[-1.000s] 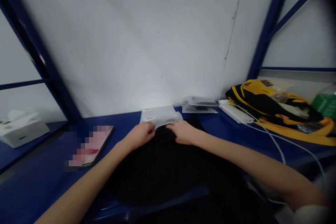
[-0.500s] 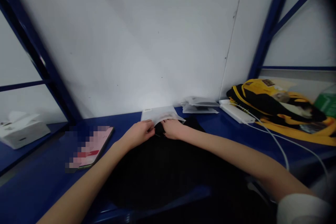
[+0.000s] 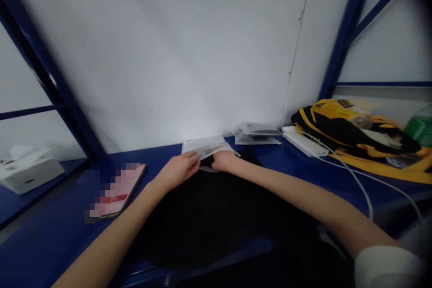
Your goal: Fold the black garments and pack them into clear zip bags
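A translucent frosted plastic bag [image 3: 202, 145] lies at the back of the blue table, its mouth towards me. My left hand [image 3: 184, 166] is closed on the left edge of the bag's mouth, thumb and fingers pinched together. My right hand [image 3: 224, 161] reaches into the mouth, and the bag's upper layer covers its fingers. Dark material shows in the mouth around those fingers; its kind cannot be made out. Black fabric [image 3: 251, 158] spreads from beside my right wrist into the large dark area beneath my forearms.
Further plastic bags [image 3: 256, 132] are stacked near the wall. A phone [image 3: 124, 189] and a tissue box [image 3: 30, 168] are on the left. At right are a white power bank [image 3: 305, 144] with cables, a black-and-yellow bag [image 3: 357, 130] and a green-labelled bottle [image 3: 420, 128].
My right hand has gone deeper into the bag, so its fingers are now covered. The bag's mouth has dropped lower around it. My left hand stays at the edge.
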Motion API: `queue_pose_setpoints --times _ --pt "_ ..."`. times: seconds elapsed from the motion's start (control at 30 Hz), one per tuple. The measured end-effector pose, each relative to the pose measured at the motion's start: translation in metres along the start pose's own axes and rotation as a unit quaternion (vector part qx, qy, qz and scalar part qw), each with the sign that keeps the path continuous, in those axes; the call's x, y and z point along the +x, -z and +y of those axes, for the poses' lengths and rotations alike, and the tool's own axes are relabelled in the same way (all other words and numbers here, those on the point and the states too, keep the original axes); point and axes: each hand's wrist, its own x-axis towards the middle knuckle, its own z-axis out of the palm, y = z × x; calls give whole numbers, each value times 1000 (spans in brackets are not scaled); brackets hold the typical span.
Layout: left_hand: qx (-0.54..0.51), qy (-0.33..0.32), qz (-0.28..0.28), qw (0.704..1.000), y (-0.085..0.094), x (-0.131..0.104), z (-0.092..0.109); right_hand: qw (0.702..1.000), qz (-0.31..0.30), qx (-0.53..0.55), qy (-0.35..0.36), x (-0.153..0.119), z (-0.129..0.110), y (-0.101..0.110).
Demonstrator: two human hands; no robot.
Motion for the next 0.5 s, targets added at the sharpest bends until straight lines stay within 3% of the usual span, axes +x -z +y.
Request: queue_pose_setpoints --times 0.13,0.3,0.5 --pt "31 -11 -10 999 -1 2 -2 1000 4 1 9 -8 8 1" --pt "47 -18 -16 999 -5 0 -4 993 35 2 115 -12 12 2" --pt "72 -45 -17 996 -6 -1 -4 991 60 29 119 -9 16 -1"
